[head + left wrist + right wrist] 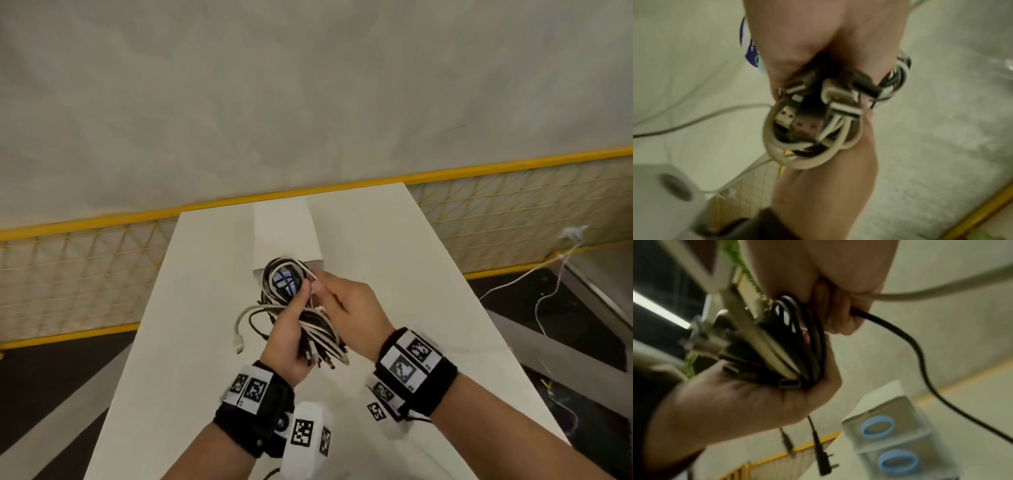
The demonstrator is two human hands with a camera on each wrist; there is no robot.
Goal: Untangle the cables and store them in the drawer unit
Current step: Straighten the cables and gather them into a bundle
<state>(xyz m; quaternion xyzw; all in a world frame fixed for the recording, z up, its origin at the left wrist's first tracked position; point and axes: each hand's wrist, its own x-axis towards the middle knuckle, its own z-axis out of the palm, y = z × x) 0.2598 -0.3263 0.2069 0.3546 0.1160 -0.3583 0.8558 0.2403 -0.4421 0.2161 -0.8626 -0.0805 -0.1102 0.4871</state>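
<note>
A tangled bundle of black and white cables [308, 322] is held up over the white table [394, 274]. My left hand [299, 298] grips the bundle from below, with USB plugs sticking out of the bundle [813, 116] at the wrist end. My right hand [317, 286] pinches a white cable [931, 292] at the bundle's top; a black cable [916, 353] also runs out from under those fingers. A loose white plug end [238, 342] hangs on the left. The white drawer unit [287, 233] stands behind the bundle, and its clear drawer fronts [890, 426] carry blue ring pulls.
The table is narrow, with its side edges close to both arms. A yellow-framed mesh fence [85, 274] runs behind it. A thin white cord [548, 294] trails over the dark floor at the right. Two black plugs [824, 464] dangle under my left hand.
</note>
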